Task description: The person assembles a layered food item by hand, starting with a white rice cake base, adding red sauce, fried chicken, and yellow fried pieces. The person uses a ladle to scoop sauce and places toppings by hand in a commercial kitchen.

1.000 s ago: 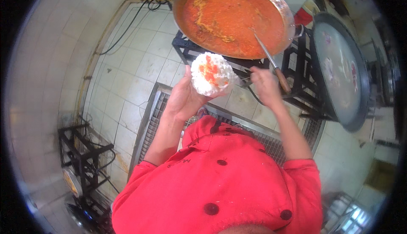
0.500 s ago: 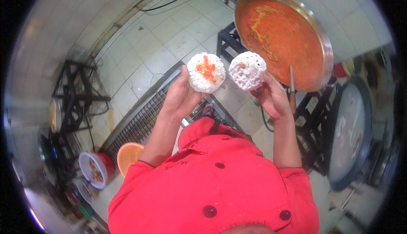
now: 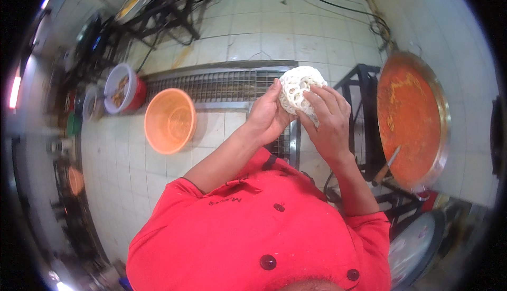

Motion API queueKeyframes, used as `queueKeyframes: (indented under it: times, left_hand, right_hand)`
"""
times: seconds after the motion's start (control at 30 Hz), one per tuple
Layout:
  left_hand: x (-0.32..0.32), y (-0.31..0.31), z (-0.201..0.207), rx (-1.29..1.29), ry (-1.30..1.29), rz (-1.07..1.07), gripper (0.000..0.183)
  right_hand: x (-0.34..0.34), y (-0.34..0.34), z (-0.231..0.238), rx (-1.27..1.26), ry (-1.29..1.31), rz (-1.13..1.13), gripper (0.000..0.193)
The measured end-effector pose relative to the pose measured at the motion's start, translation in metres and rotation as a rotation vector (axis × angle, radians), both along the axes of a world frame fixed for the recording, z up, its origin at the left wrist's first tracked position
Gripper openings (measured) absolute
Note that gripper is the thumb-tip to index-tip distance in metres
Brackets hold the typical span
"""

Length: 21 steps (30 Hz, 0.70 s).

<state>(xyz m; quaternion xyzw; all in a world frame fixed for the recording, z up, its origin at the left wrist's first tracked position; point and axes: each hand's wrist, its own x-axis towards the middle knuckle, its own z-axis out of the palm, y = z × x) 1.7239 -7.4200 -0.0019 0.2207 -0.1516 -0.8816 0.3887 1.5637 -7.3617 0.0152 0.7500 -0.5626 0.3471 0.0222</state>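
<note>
A white, round, lattice-like piece [image 3: 299,82] with open holes is held between my two hands, in front of my chest. My left hand [image 3: 266,116] is closed around its left and lower side, thumb up along the edge. Across its right side lie the curled fingers of my right hand [image 3: 330,119], pressing on the top. Only one lattice face shows; the underside and whatever is inside are hidden by the hands.
A wide metal pan [image 3: 444,117] of orange-red sauce stands at right on a black stand [image 3: 364,101], with a wooden-handled utensil [image 3: 381,174] across its edge. A grey pan [image 3: 414,249] is at lower right. An orange basin [image 3: 168,98], a tub [image 3: 138,93] and a floor grate [image 3: 227,86] lie left.
The two white rounds, one with an orange patch in my left hand and one latticed in my right, have been brought together. My view has turned left.
</note>
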Motion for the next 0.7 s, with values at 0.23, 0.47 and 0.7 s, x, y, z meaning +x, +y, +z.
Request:
queueKeyframes:
  times: [0.23, 0.47, 0.7]
  left_hand:
    - [0.063, 0.016, -0.012, -0.066, 0.103, 0.268, 0.053]
    - [0.188, 0.019, -0.036, 0.074, -0.140, 0.482, 0.046]
    - [0.326, 0.018, -0.035, 0.016, -0.102, 0.616, 0.044]
  right_hand:
    - [0.080, -0.012, 0.020, 0.119, 0.101, 0.268, 0.044]
    - [0.179, -0.062, 0.005, 0.447, -0.119, 0.532, 0.043]
    - [0.320, -0.124, -0.023, 1.162, -0.742, 0.557, 0.079]
